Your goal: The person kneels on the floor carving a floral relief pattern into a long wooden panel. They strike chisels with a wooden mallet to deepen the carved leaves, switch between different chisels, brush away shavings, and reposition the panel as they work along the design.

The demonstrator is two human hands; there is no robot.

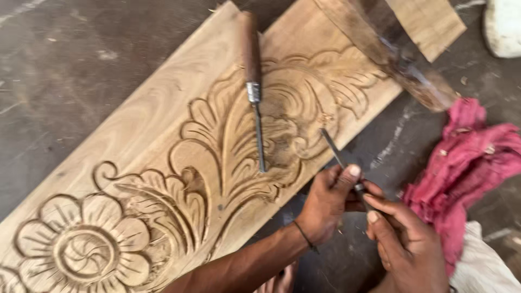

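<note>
- Carved wooden plank (163, 125) on dark floor (65, 59), pink cloth (467, 157) right of the grip.
- Left hand (325, 203) and right hand (404, 244) both closed around thin chisel (339, 157), tip touching the plank.
- Second chisel (254, 87) lying on the plank, beyond the grip.

Pkgs, labels, signs, screens: none in view. Nothing printed or boxed shows on the floor or work surface. Entry closed, nil count.

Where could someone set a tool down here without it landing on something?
Bare dark floor lies left of the carved plank, and a narrow strip runs between plank and pink cloth. It is crowded where both hands hold a thin chisel.
</note>
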